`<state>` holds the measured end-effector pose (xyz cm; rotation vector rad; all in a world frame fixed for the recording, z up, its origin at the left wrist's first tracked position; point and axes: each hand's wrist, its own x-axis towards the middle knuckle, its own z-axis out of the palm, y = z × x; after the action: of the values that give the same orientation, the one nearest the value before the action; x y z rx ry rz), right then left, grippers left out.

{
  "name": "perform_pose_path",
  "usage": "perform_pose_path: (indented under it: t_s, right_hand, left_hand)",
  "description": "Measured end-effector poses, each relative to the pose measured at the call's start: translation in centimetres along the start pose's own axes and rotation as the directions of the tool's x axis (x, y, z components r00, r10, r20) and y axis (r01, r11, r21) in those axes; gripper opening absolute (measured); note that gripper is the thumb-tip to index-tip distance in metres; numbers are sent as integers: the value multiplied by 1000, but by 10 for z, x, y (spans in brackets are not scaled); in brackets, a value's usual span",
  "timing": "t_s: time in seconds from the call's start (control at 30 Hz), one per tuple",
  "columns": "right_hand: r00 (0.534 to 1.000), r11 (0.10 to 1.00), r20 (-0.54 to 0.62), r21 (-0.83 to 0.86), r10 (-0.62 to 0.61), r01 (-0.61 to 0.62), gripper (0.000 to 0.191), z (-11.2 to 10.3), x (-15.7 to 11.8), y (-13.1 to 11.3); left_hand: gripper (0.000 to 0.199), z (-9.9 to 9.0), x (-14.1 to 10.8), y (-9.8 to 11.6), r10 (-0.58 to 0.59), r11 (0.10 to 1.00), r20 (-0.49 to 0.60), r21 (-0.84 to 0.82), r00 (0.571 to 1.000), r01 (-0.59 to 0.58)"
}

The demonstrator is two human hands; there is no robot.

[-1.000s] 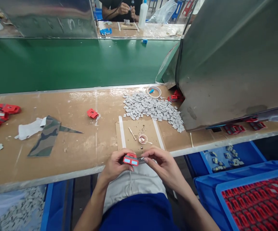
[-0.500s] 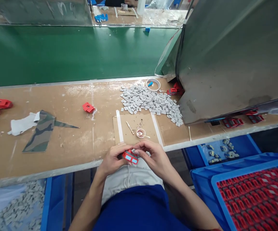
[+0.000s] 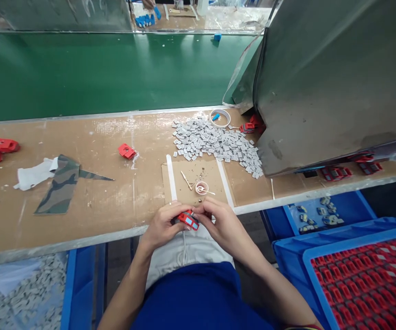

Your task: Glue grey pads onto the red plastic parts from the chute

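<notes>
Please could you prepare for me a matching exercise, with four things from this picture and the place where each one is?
Things
1. small cup
2. blue piece
3. red toy car
4. camouflage sheet

Places
A. in the left hand
B. on the left part of the table
C. between two white strips
D. inside the white ring

Pairs: 1-C, 2-D, 3-A, 4-B

toy [image 3: 188,221] betw. l hand [image 3: 161,227] & r hand [image 3: 220,223], before mat [image 3: 214,176]. cup [image 3: 201,188] on mat, stick [image 3: 186,180] to its l. tile pile [image 3: 214,142] on bench [image 3: 105,197], behind mat. belt [image 3: 98,75] behind bench; crate [image 3: 307,255] low r.
</notes>
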<state>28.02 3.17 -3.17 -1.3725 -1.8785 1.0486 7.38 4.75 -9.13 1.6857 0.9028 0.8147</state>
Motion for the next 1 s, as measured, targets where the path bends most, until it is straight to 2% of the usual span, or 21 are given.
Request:
perform_pose_path:
  t_s: [0.2,0.37,0.47,0.6,0.77,1.0]
  right_hand:
    - [997,963,31,-262,-65,71,23,4,-5,-7]
    - [997,960,25,-269,-69,73,20,9,-10,-5]
    - [998,980,4,-192,-59,59,21,9,-12,-2]
    - [1000,998,-25,65,3,-2,17,10,-16,4]
    - [979,903,-11,387,205,-185,14,19,-21,18]
    - [968,828,17,515,250,-223,28,29,-25,29]
  left_hand:
    - [38,3,-1,3,-18,1000,-10,-3,1000,18]
    - [33,3,-1,3,42,999,-8,13,999,-42]
    - [33,2,-1,0,76,995,-6,64,997,-76]
    - [35,3,-1,-5,192,974,-14,128,981,-188]
    - [35,6,0,-6,259,952,-34,178,965,-249]
    - [46,8,0,-5,270,953,-20,152,963,-264]
